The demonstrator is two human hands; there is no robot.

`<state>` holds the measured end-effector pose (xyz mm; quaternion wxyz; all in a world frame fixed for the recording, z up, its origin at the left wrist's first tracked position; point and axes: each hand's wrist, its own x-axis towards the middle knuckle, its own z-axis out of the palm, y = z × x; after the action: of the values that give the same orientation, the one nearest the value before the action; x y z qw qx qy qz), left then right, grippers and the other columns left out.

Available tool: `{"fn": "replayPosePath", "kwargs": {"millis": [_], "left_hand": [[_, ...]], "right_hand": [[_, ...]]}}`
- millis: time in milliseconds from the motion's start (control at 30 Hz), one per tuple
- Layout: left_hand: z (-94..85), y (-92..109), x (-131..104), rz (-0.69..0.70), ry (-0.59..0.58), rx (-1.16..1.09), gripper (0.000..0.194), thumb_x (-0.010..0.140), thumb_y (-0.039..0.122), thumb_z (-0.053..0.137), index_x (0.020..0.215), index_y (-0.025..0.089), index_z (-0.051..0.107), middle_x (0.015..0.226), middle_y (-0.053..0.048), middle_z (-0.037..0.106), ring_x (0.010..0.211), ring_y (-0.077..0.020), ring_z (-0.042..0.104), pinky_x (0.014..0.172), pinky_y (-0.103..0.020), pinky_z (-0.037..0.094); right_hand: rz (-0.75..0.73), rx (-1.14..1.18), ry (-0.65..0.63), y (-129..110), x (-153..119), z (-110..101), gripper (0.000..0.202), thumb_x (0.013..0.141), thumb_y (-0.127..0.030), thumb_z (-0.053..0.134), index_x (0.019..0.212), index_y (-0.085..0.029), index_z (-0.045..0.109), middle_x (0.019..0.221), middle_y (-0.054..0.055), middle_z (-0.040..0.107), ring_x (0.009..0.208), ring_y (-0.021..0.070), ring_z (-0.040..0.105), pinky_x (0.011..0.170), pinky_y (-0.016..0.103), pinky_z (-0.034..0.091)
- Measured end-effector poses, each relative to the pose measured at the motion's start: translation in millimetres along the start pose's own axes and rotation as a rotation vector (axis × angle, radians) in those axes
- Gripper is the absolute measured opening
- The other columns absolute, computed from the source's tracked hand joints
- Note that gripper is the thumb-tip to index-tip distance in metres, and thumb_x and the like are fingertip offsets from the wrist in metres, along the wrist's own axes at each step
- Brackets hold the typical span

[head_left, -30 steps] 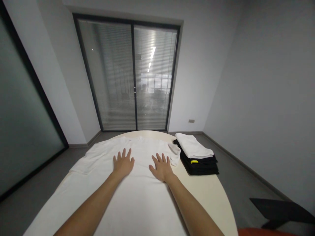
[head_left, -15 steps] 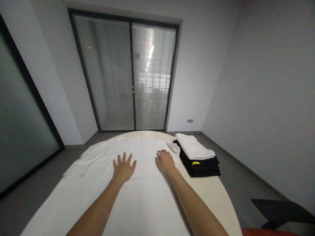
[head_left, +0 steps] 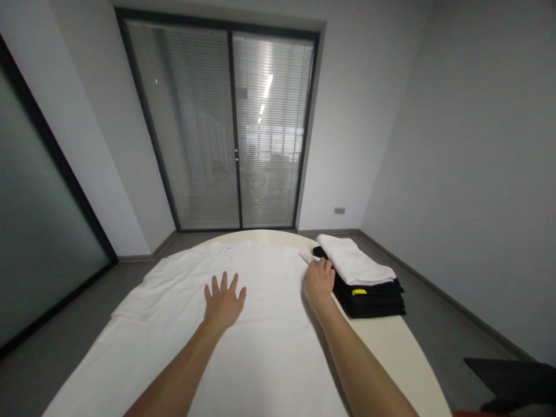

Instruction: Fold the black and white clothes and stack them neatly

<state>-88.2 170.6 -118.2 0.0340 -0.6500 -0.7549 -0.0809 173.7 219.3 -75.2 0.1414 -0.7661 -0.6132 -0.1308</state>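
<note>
A white T-shirt (head_left: 269, 324) lies spread over the round table, its collar toward the far edge and one sleeve reaching out on the left. My left hand (head_left: 225, 304) rests flat on the upper middle of the shirt with its fingers spread. At the shirt's right sleeve, my right hand (head_left: 320, 279) has its fingers bent together over the fabric, and a raised white fold shows just beyond them. The fingertips partly cover that sleeve. Close by on the right is a pile of folded black clothes (head_left: 376, 304), with a folded white garment (head_left: 356, 260) on top.
A yellow patch (head_left: 359, 292) shows on the pile's front. The pale tabletop (head_left: 391, 341) is bare along its right side. Part of a black chair (head_left: 512, 379) stands at the lower right. Beyond the table is a glass partition with blinds (head_left: 269, 174).
My right hand has moved right, from the shirt's body onto its right sleeve, and the fold there is now partly covered. My left hand stays flat on the shirt. The view has shifted slightly.
</note>
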Motion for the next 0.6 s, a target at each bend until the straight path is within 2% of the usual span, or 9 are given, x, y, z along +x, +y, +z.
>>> {"fn": "replayPosePath", "kwargs": {"millis": [100,200,300,367,433,500,600], "left_hand": [[1.0,0,0,-0.002,0.012,0.000,0.064,0.098,0.054,0.032,0.154,0.024,0.037,0.163,-0.013,0.028,0.148,-0.0450,0.018,0.116,-0.062,0.013],[2.4,-1,0,-0.003,0.014,-0.005,0.064,0.098,0.054,0.033,0.154,0.025,0.037,0.163,-0.012,0.027,0.149,-0.0447,0.017,0.116,-0.062,0.013],[2.8,-1,1,0.004,0.015,-0.006,0.064,0.098,0.054,0.033,0.154,0.025,0.037,0.163,-0.013,0.027,0.149,-0.0451,0.017,0.116,-0.062,0.014],[2.5,-1,1,0.007,0.018,-0.004,0.064,0.098,0.054,0.033,0.154,0.024,0.037,0.163,-0.013,0.027,0.148,-0.0455,0.017,0.116,-0.063,0.014],[1.9,-1,0,0.011,0.017,-0.002,0.064,0.098,0.053,0.033,0.154,0.023,0.037,0.162,-0.014,0.028,0.148,-0.0457,0.018,0.116,-0.063,0.014],[1.2,-1,0,0.012,0.013,-0.003,0.064,0.098,0.053,0.033,0.154,0.023,0.037,0.162,-0.014,0.028,0.148,-0.0453,0.019,0.116,-0.063,0.015],[0.6,-1,0,0.011,0.010,-0.002,0.064,0.098,0.053,0.034,0.154,0.024,0.037,0.163,-0.013,0.027,0.148,-0.0448,0.019,0.116,-0.063,0.016]], "right_hand": [[-0.001,0.039,0.015,-3,1,-6,0.046,0.094,-0.011,0.030,0.123,-0.006,0.066,0.120,0.025,0.061,0.115,0.0348,0.051,0.095,0.043,0.033],[0.007,0.120,0.021,-5,5,-16,0.049,0.092,-0.009,0.035,0.136,-0.012,0.057,0.133,0.021,0.055,0.111,0.0303,0.057,0.101,0.043,0.032],[-0.040,0.231,0.027,-3,11,-26,0.061,0.087,-0.006,0.035,0.146,-0.016,0.045,0.150,0.016,0.043,0.122,0.0280,0.053,0.098,0.036,0.039],[-0.094,0.317,0.045,-1,17,-29,0.066,0.083,-0.003,0.033,0.148,-0.014,0.042,0.154,0.015,0.039,0.131,0.0263,0.047,0.101,0.032,0.041],[-0.124,0.410,0.067,1,23,-27,0.069,0.080,-0.002,0.035,0.148,-0.009,0.043,0.156,0.016,0.037,0.138,0.0248,0.042,0.109,0.030,0.036],[-0.090,0.517,0.058,3,31,-21,0.070,0.077,-0.004,0.039,0.146,-0.006,0.045,0.155,0.017,0.039,0.140,0.0249,0.041,0.114,0.031,0.032],[0.041,0.706,0.002,7,40,-11,0.067,0.077,-0.009,0.044,0.143,-0.006,0.051,0.145,0.017,0.053,0.134,0.0267,0.050,0.112,0.035,0.037]]}}
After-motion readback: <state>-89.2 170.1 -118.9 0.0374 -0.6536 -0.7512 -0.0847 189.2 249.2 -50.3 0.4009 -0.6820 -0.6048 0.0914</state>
